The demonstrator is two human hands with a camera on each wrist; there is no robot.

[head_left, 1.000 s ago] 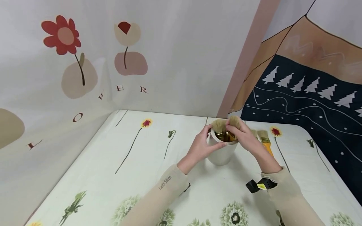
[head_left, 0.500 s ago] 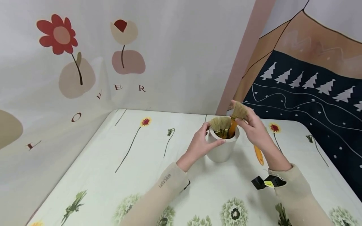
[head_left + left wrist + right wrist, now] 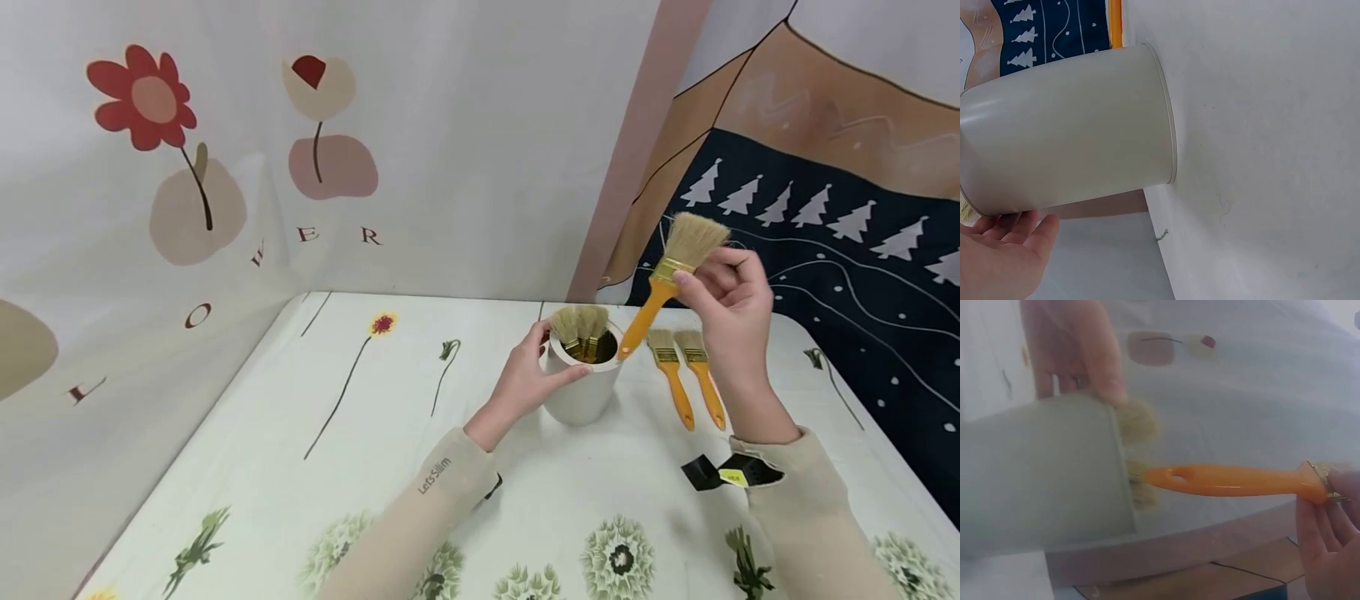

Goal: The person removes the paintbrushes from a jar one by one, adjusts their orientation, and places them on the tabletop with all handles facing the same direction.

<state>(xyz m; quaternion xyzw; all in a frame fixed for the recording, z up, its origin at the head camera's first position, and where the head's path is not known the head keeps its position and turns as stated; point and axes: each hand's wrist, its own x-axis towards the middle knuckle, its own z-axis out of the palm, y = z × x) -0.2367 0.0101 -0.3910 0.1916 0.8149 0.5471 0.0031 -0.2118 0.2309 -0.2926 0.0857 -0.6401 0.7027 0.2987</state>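
Raised right hand pinches a tilted orange-handled brush, pale bristles up; left hand holds the white pot by its rim

- Head view: looks forward and down past the sleeves, far enough back to take in both hands, much of the tabletop and the flower-printed hanging beyond.
- Left wrist view: close, turned sideways, facing the wall of the white pot, its base to the right.
- Right wrist view: also sideways, looking along the orange-handled paintbrush toward the pot's mouth.
- Shared: the pot and left hand appear in all three; head and right wrist both show the right hand.
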